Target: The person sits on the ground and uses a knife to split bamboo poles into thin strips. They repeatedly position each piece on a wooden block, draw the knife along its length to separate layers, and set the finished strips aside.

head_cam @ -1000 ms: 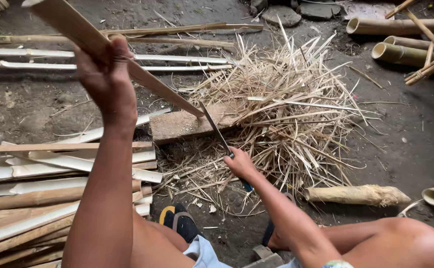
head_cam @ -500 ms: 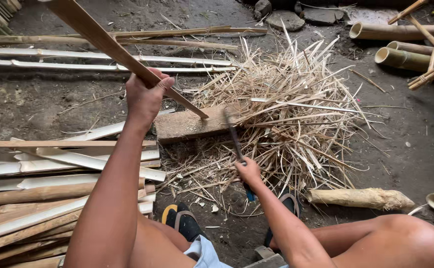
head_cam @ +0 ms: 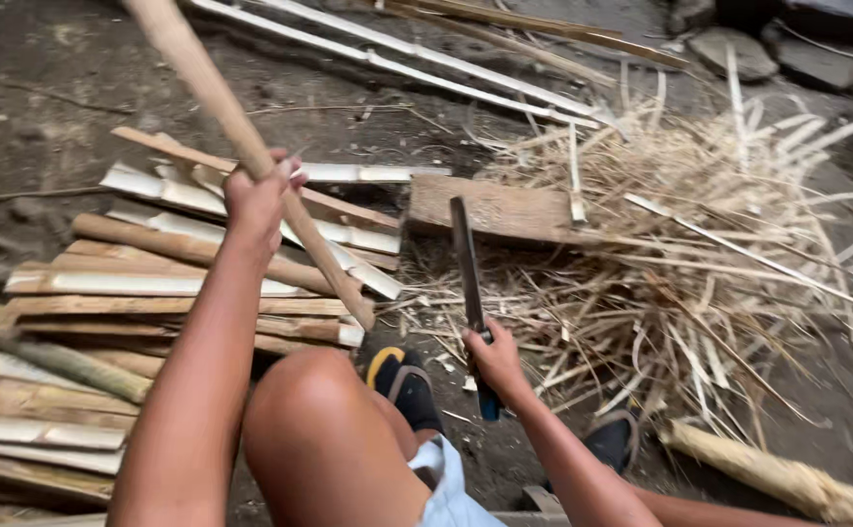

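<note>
Landmark: the wooden block (head_cam: 505, 210) lies flat on the dirt floor (head_cam: 46, 107); all places below are told from it.
Left hand: the left hand (head_cam: 256, 195) is up and to the left of the block, its grip pressed closed around a long bamboo slat (head_cam: 214, 93).
Bamboo slat: it runs slanted from the top edge of the view down to its lower end, which hangs just left of the block and a little nearer to the person, above the stack.
Right hand: the right hand (head_cam: 495, 356) is in front of the block, on the person's side, its grip wrapped tight on the handle of a long knife (head_cam: 466, 259).
Long knife: the dark blade points away from the person, and its tip lies over the near edge of the block; I cannot tell if it touches the wood.
Stack: split bamboo pieces (head_cam: 153, 283) lie piled to the left of the block.
Shavings: a heap of pale bamboo shavings (head_cam: 700, 254) spreads to the right of the block and partly over it.
Feet: a sandal (head_cam: 402, 381) shows just in front of the block.
Handling, my judgement: the slat seems light and stiff but somewhat springy, with splintery and sharp split edges; it is better held at the middle of the length, on the smooth flat faces.
</note>
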